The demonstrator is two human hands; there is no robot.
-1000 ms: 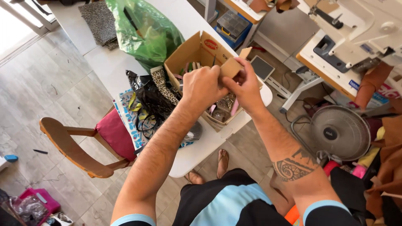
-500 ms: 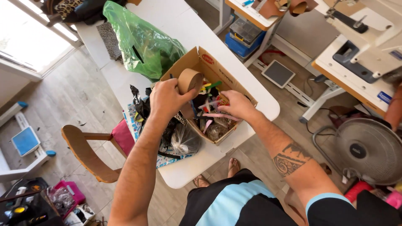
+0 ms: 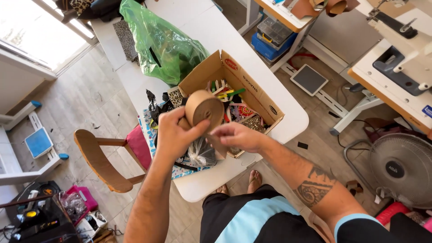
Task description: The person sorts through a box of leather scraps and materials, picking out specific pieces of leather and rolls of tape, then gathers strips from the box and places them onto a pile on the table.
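Meanwhile, the roll of brown tape (image 3: 204, 108) had come lower and nearer the body than half a second earlier, when it was held up over the cardboard box (image 3: 211, 72). The left hand (image 3: 175, 135) gripped the roll from beneath, fingers curled shut around its lower edge. The right hand (image 3: 236, 136) had come across from the box, thumb and forefinger pinched on the loose brown tape end hanging just below the roll; judged, a strip was being peeled free. Both hands hung above the near edge of the white table (image 3: 288, 108), in front of the box. A green plastic bag (image 3: 162, 42) crowded the far side; a wooden chair (image 3: 101, 157) stood close on the left. Open room lay toward the body.
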